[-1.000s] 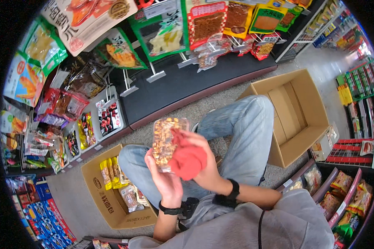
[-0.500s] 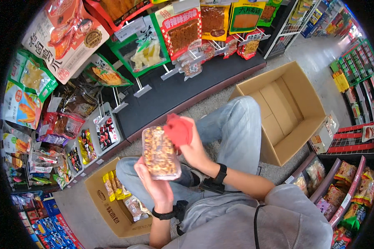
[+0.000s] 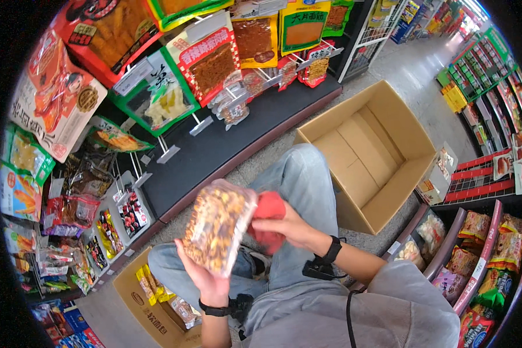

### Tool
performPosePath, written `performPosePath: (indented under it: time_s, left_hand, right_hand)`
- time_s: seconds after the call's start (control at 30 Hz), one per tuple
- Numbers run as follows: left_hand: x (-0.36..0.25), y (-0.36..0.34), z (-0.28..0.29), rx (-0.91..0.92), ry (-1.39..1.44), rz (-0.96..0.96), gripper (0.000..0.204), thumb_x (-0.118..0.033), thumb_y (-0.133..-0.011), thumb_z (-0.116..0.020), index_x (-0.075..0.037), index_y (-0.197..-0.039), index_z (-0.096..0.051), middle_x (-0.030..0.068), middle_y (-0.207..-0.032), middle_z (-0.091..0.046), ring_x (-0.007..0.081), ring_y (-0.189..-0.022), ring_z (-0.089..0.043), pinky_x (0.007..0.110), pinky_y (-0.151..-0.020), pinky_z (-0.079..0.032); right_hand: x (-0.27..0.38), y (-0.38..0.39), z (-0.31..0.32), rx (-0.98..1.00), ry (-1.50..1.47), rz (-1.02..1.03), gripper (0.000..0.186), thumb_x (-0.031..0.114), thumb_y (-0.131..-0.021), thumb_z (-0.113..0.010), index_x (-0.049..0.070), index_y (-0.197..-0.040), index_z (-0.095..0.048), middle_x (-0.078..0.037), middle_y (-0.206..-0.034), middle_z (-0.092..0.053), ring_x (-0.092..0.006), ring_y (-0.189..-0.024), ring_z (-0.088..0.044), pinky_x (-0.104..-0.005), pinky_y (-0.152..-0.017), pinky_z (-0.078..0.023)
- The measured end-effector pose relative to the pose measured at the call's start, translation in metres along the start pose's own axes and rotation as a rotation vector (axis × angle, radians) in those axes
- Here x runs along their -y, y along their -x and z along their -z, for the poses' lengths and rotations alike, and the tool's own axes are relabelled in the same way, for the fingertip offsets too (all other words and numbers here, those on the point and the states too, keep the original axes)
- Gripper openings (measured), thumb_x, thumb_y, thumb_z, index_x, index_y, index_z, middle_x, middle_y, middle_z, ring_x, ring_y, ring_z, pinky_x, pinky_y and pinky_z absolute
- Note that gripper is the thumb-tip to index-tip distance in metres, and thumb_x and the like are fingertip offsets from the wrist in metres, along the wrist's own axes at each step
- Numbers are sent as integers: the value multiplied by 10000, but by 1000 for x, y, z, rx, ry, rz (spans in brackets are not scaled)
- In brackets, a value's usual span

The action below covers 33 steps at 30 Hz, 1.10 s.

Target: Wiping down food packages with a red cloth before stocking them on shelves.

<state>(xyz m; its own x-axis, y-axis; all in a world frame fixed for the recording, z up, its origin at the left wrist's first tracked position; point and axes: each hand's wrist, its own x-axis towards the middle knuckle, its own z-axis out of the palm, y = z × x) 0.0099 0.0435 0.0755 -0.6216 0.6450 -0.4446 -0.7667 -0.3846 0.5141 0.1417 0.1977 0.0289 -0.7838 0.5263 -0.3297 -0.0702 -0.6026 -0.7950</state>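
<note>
A clear plastic pack of nut-like brown and yellow pieces (image 3: 219, 223) is tilted up in my left hand (image 3: 206, 284), whose fingers close around its lower end. My right hand (image 3: 296, 227) grips a crumpled red cloth (image 3: 268, 216), slightly blurred, beside the right edge of the pack. Whether the cloth touches the pack, I cannot tell. Both hands are above my bent legs.
A cardboard box (image 3: 342, 191) with bare insides stands on the right. Another carton (image 3: 130, 298) at lower left holds yellow packets (image 3: 151, 284) and a clear pack. Ahead runs a dark shelf (image 3: 185, 153) under hanging snack bags (image 3: 209, 64). Bins of packaged food (image 3: 464, 255) line the right.
The pack has turned and tilted in my left hand. My right hand and the cloth have moved from its upper corner to its right side. The view has shifted too.
</note>
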Motion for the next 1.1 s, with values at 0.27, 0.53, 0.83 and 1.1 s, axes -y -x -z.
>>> performPosePath:
  time_s: [0.27, 0.53, 0.83, 1.1]
  left_hand:
    - [42, 17, -46, 5, -106, 582, 611, -584, -939, -435, -65, -1254, -500, 132, -1219, -591, 264, -1087, -612, 418, -913, -525]
    - [80, -8, -88, 290, -511, 546, 258, -284, -1028, -411, -83, -1175, -480, 47, -1108, -535, 106, -1044, -536, 269, -884, -451]
    - [111, -46, -106, 842, -818, 361, 671, -305, -937, -610, 1, -1438, -286, 131, -1383, -414, 167, -1242, -448, 283, -971, -412]
    - [117, -96, -114, 975, -995, 176, 549, -204, -849, -706, -9, -1272, -417, 193, -994, -665, 339, -831, -681, 376, -694, -530]
  right_hand:
    - [33, 8, 29, 667, -304, 394, 732, 498, -839, -643, 30, -1364, -442, -189, -1381, -488, -298, -1224, -495, -399, -1036, -382]
    - [68, 47, 82, 187, 362, 772, 359, 402, -880, -613, 46, -907, -588, -237, -1156, -650, -250, -919, -568, -358, -823, -443]
    - [79, 62, 104, -501, -245, 442, 356, 362, -886, -648, 39, -1000, -549, -207, -1075, -640, -297, -986, -599, -441, -842, -517]
    - [73, 87, 176, -384, 266, 125, 989, 406, -616, -835, -49, -1363, -373, -223, -1255, -552, -329, -1123, -589, -442, -975, -491]
